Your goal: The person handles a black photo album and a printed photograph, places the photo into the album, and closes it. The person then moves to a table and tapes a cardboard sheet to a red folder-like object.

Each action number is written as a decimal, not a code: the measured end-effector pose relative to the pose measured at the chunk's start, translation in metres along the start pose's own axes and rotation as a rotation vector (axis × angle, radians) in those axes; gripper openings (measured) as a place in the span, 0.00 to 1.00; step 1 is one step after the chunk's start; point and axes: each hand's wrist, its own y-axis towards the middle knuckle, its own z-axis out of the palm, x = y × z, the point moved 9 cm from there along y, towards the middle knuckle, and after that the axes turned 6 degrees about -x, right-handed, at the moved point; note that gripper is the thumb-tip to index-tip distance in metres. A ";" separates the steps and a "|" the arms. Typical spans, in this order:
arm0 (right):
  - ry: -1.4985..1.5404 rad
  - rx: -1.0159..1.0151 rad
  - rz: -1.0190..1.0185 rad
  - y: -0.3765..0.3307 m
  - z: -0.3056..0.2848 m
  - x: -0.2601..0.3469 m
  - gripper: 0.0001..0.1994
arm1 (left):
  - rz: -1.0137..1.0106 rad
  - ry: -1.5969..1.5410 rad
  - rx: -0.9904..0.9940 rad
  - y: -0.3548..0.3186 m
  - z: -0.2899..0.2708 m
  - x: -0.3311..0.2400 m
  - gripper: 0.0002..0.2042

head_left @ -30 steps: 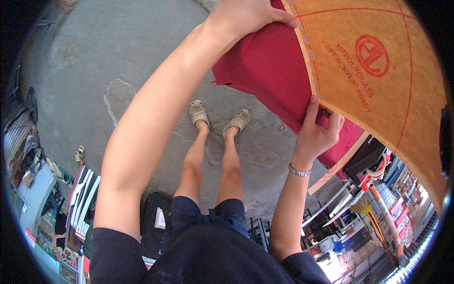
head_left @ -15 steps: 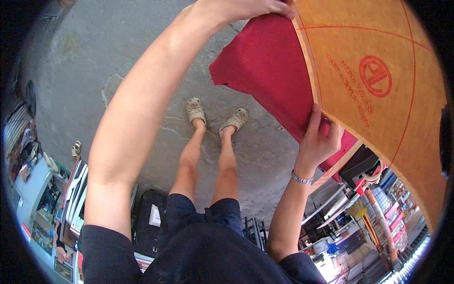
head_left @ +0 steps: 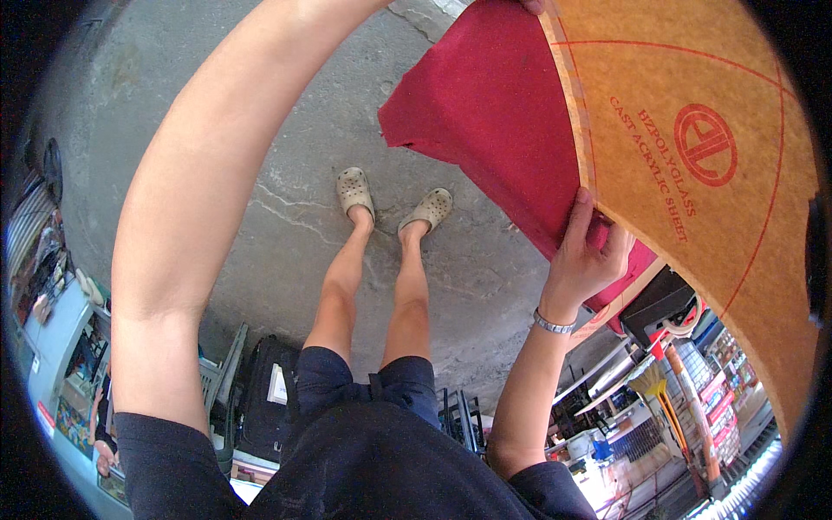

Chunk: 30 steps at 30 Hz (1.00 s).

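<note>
A large acrylic sheet (head_left: 641,173) covered in brown protective paper with red printing stands at the upper right, its pale edge facing me. Against its far side hangs a dark red cloth (head_left: 494,113). My right hand (head_left: 588,269), with a metal watch at the wrist, grips the sheet's edge, thumb on the edge and fingers curled by the cloth. My left arm reaches up and forward; of my left hand (head_left: 533,5) only fingertips show at the top rim, closed on the same edge where sheet and cloth meet. Most of that hand is out of view.
Grey concrete floor (head_left: 286,225) lies beneath my clog-clad feet. A black case (head_left: 260,399) stands by my left leg. At the lower right are a yellow broom (head_left: 652,381), a wooden pole (head_left: 693,416) and shelves of goods. A person (head_left: 104,433) shows at the lower left.
My left hand has slid farther up along the sheet's edge, mostly out of view, and its arm has swung left. The right hand stays at its place on the edge.
</note>
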 end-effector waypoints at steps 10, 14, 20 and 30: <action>0.007 -0.012 0.024 -0.001 0.001 -0.001 0.09 | -0.265 0.064 -0.256 -0.017 -0.017 -0.007 0.08; -0.017 0.000 0.044 -0.002 0.001 -0.003 0.10 | -0.515 0.026 -0.792 -0.081 -0.010 -0.068 0.10; 0.028 -0.003 0.084 -0.003 0.002 -0.006 0.11 | -0.738 -0.799 -0.916 -0.075 0.081 -0.088 0.29; 0.084 0.010 0.047 -0.006 0.004 -0.015 0.12 | -0.695 -0.806 -1.130 -0.065 0.076 -0.073 0.27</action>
